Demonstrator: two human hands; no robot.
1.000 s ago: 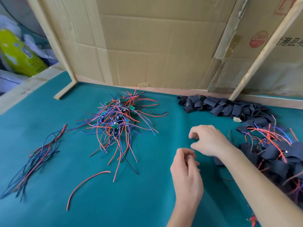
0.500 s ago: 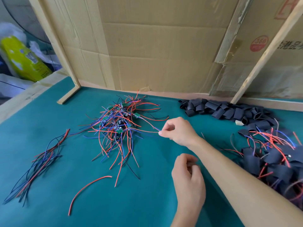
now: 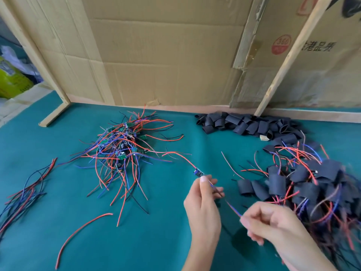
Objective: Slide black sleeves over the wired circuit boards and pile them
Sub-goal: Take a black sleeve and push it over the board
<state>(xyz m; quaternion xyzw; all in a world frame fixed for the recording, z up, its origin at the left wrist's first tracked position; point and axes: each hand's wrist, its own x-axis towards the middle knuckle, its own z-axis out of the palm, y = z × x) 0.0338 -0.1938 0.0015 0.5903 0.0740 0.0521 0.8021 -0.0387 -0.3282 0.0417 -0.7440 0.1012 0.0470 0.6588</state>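
My left hand (image 3: 203, 204) pinches a small wired circuit board (image 3: 198, 172) just above its thumb, a red wire trailing up and left from it. My right hand (image 3: 273, 222), blurred, pinches the ends of the board's red and blue wires (image 3: 233, 209) lower right. A tangle of bare wired boards (image 3: 125, 149) lies at centre left on the green mat. Loose black sleeves (image 3: 246, 125) line the back edge. On the right sits a pile of sleeved boards (image 3: 312, 182) with wires sticking out.
A bundle of loose red, blue and black wires (image 3: 25, 190) lies at the far left, and a single red wire (image 3: 82, 233) in front. Cardboard sheets (image 3: 166, 55) and wooden slats (image 3: 289, 55) wall off the back. A yellow-green bag (image 3: 11, 83) sits beyond the left edge.
My right hand pulled a wired board out of the tangle and drew back to the lower right. My left hand rose and took hold of the board.
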